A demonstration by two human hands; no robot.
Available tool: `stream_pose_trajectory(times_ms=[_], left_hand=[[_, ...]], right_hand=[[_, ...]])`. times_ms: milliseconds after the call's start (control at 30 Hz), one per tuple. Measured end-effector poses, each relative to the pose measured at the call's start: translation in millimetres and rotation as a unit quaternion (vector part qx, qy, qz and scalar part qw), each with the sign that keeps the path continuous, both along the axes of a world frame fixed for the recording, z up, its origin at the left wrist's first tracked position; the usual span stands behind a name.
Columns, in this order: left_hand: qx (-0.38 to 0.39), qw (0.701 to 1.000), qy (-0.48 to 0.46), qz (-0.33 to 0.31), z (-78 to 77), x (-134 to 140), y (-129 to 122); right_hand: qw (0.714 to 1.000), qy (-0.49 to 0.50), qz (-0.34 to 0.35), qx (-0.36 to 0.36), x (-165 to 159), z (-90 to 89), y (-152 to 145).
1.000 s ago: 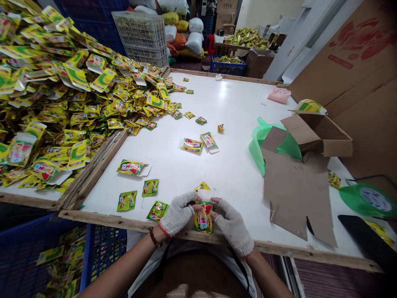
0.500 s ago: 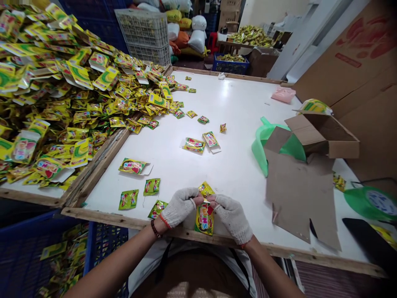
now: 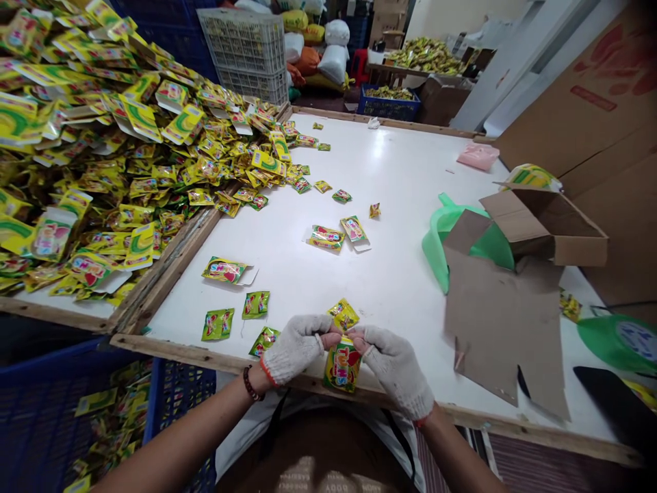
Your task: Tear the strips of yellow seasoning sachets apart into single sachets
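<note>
Both hands wear white knit gloves with bare fingertips. My left hand (image 3: 302, 346) and my right hand (image 3: 393, 363) pinch the top end of a small yellow-green candy box (image 3: 342, 368) from either side, at the table's near edge. The box stands with its printed face toward me. Just beyond the fingertips a yellow candy packet (image 3: 343, 314) lies on the table. Left of my left hand are several green packets (image 3: 217, 324), one of them close against the glove. A box with its flap open (image 3: 226, 270) lies farther left.
A large heap of boxes and packets (image 3: 154, 164) fills the left side. More boxes lie mid-table (image 3: 327, 237). To the right are a green plastic scoop (image 3: 436, 253), cardboard pieces (image 3: 500, 329) and an open carton (image 3: 580, 250). A blue crate (image 3: 179, 390) stands below.
The fingers have closed in around the box's top end. The yellow packet, earlier right at the fingertips, now lies clear of them. The whole view has shifted slightly.
</note>
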State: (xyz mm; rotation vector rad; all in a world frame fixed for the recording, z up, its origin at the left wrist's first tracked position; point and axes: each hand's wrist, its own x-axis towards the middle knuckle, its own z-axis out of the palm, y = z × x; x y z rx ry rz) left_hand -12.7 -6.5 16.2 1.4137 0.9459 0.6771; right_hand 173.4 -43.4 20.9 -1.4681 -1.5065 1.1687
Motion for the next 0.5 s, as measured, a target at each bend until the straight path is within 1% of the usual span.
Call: stream_pose_trajectory(times_ms=[100, 167, 233, 267, 300, 367, 433, 467, 500], left_hand=[[0.067, 0.998, 0.008, 0.016, -4.6, -1.3, -13.1], [0.127, 0.991, 0.028, 0.005, -5.5, -0.4, -19.9], [0.173, 0.983, 0.058, -0.023, -1.6, 0.2, -20.4], [0.190, 0.978, 0.072, -0.041, 2.3, -0.9, -16.9], [0.206, 0.973, 0.084, -0.059, 7.3, -3.8, -10.4], [0.245, 0.959, 0.120, -0.077, 18.9, -17.4, 11.2], [0.278, 0.936, 0.207, -0.063, 29.4, -42.2, 40.4], [0.286, 0.918, 0.270, -0.048, 32.9, -57.9, 55.7], [0.276, 0.897, 0.343, -0.035, 35.1, -74.6, 70.3]], right_hand=[[0.999, 0.022, 0.019, 0.042, 0.0, -6.1, -14.0], [0.998, 0.026, 0.031, 0.052, 2.1, -9.9, -19.4], [0.998, 0.017, 0.048, 0.034, 5.0, -12.6, -17.4], [0.998, 0.011, 0.053, 0.016, 5.7, -14.0, -13.3], [0.999, 0.006, 0.046, -0.005, 4.6, -15.3, -7.7], [0.999, 0.020, -0.007, -0.037, -5.5, -17.6, 4.5], [0.993, 0.069, -0.079, -0.048, -28.6, -16.8, 10.7], [0.990, 0.096, -0.096, -0.043, -44.0, -14.4, 9.7], [0.988, 0.125, -0.082, -0.043, -60.7, -10.6, 5.8]])
